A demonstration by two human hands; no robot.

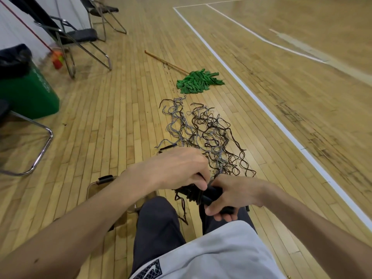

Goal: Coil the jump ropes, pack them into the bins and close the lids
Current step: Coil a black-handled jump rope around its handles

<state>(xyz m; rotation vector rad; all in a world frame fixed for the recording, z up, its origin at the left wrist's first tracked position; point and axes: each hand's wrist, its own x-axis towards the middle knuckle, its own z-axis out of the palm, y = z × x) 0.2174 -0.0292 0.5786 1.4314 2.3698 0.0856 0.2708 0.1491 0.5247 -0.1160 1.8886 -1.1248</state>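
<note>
A tangle of grey and dark brown jump ropes (203, 133) lies spread on the wooden gym floor in front of me. My left hand (179, 168) grips a bunch of the cords near their black handles (207, 195). My right hand (235, 196) is curled round the black handles just above my knees. Another black handle (168, 147) lies on the floor beyond my left hand. A clear plastic bin (96, 188) with a black latch stands on the floor under my left forearm, mostly hidden.
A green mop (198, 81) with a wooden stick lies beyond the ropes. A green trash bin (26, 89) and metal folding chairs (66, 35) stand at the left. White court lines (271, 115) run along the right.
</note>
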